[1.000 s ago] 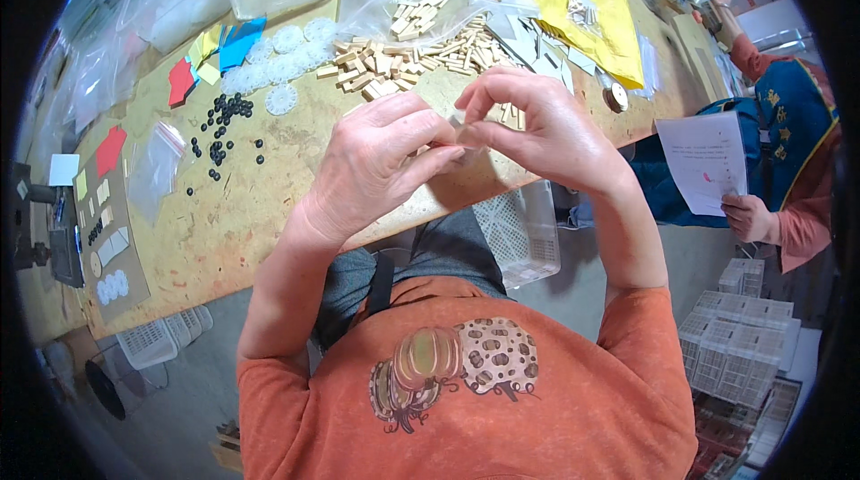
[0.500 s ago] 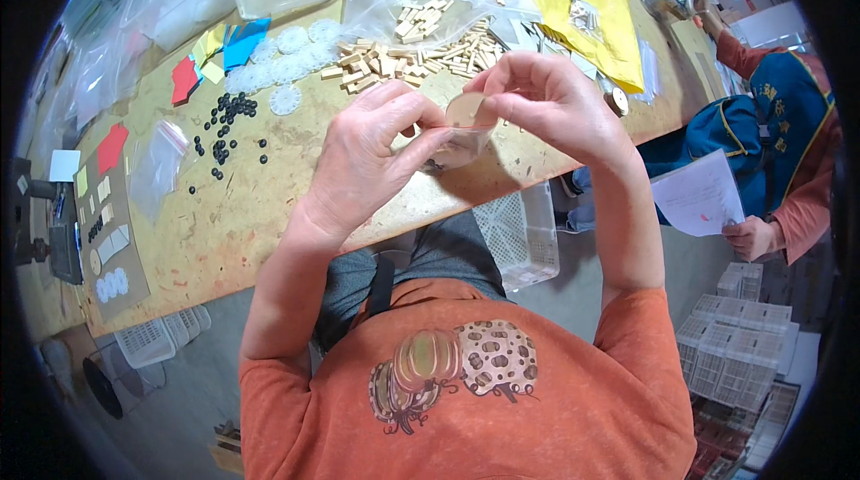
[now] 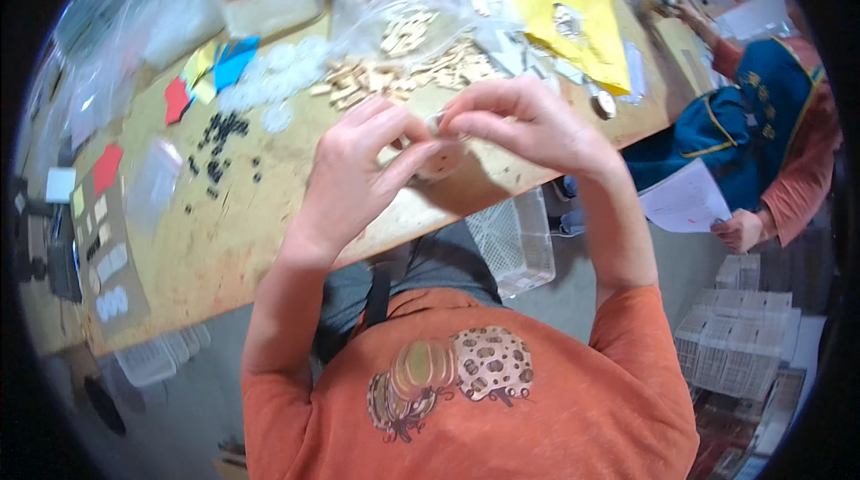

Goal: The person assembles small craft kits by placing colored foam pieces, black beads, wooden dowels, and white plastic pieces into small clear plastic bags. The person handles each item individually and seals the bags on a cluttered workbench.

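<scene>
Just above the near part of the workbench, my left hand (image 3: 363,162) pinches the upper edge of a small clear plastic bag between thumb and fingers. A round wooden disc (image 3: 442,160) with small dark holes shows through the bag, below my fingertips. My right hand (image 3: 528,122) is closed at the bag's top right edge, thumb against fingers; its tips meet the left hand's side of the bag. The bag's film is hard to make out, and the image is a little blurred. Small wooden blocks (image 3: 367,83) lie in a pile just beyond my hands.
Black beads (image 3: 224,128), translucent discs (image 3: 277,117) and coloured pieces (image 3: 236,62) lie to the left, near empty bags (image 3: 154,177) and a sample board (image 3: 134,278). A yellow package (image 3: 573,19) lies far right. A co-worker holding a paper (image 3: 685,198) is at right.
The wooden disc, held in my right fingers at the bag's mouth before, now sits lower, inside the bag. My right hand has moved slightly left, closer to my left hand.
</scene>
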Demonstrator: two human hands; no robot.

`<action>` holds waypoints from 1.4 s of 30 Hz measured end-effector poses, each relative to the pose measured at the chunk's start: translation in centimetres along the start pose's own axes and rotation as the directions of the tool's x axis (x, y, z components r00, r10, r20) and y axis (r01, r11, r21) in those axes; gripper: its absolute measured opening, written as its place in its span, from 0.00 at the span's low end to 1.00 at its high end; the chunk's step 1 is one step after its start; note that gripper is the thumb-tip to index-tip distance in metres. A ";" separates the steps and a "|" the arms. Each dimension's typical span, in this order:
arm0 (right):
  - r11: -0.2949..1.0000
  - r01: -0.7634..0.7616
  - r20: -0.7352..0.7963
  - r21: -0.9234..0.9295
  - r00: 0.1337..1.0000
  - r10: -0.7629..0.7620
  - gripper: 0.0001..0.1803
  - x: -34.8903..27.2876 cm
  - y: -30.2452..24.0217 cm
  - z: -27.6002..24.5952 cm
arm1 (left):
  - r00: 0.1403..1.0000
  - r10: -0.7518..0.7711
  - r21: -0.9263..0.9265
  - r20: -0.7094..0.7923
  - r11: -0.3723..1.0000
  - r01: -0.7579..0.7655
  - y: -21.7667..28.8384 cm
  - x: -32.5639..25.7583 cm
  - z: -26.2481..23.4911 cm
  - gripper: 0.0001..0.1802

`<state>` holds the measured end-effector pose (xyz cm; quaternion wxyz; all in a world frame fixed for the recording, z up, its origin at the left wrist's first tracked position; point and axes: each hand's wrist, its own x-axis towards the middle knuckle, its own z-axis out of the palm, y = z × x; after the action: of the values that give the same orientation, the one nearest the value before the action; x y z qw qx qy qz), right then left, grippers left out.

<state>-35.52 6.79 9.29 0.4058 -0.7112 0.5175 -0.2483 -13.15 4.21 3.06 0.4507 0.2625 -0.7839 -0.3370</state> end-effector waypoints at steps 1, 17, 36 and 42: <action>0.993 0.062 0.058 -0.102 0.997 -0.056 0.11 0.1 0.2 0.0 | 1.000 -0.003 0.033 0.004 0.999 0.002 0.1 -0.1 -0.2 0.06; 0.882 0.236 0.047 -0.408 0.970 -0.238 0.11 -2.2 0.3 2.0 | 0.999 -0.015 0.037 0.050 0.999 0.013 0.7 0.0 0.2 0.08; 0.889 0.357 -0.067 -0.287 0.918 -0.390 0.07 -2.6 1.6 2.0 | 0.993 0.024 -0.026 0.114 0.999 -0.021 1.3 0.3 0.1 0.11; 0.831 0.371 -0.065 -0.415 0.899 -0.433 0.09 -2.9 1.8 2.9 | 0.979 0.132 0.145 0.152 0.977 -0.155 1.1 0.2 0.1 0.16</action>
<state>-35.26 10.16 6.41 0.1518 -0.8491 0.4250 -0.2744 -13.48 4.81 3.92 0.3951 0.2151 -0.8548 -0.2587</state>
